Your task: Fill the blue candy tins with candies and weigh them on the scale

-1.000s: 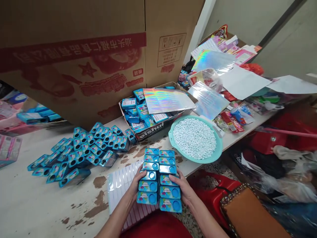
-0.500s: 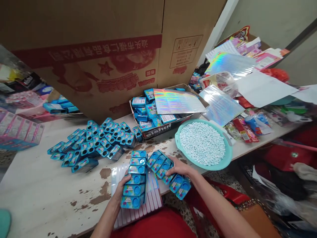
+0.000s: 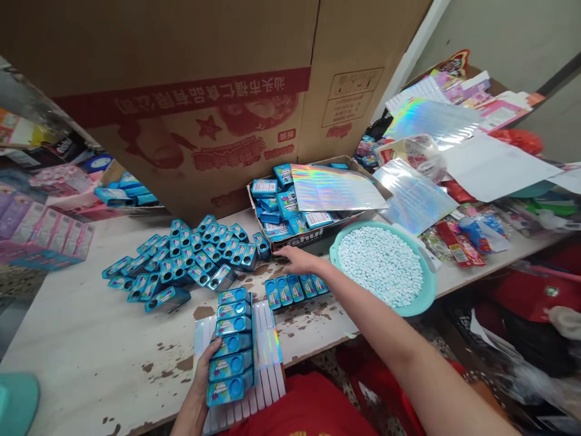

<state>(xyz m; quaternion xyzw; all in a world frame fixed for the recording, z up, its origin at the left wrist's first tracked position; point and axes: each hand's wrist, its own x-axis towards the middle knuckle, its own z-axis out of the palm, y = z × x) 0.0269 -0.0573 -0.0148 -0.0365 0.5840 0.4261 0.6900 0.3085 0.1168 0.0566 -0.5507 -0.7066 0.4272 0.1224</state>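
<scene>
My left hand point(image 3: 203, 376) is closed around the side of a row of several small blue candy boxes point(image 3: 233, 345), stacked edge to edge with blue circles on their ends. Beneath them a silver sheet of labels point(image 3: 272, 380) lies at the table's front edge. My right hand point(image 3: 295, 260) is empty, its fingers stretched out to the left in front of the carton of blue boxes. Just below that wrist, a second row of blue candy boxes point(image 3: 284, 290) stands on the table, its right end partly covered by the arm. To the left are several blue boxes with dark round holes point(image 3: 186, 257).
An open carton point(image 3: 308, 242) of blue boxes stands at the back, a shiny sheet point(image 3: 338, 188) on top. A turquoise basin point(image 3: 429, 290) of small white candies point(image 3: 381, 260) sits to the right. Behind rises a large cardboard box point(image 3: 204, 48). Packets and sheets fill the right end.
My right hand has set its row of blue boxes down on the table, let go, and moved up and left. My left hand's row has shifted slightly left and down.
</scene>
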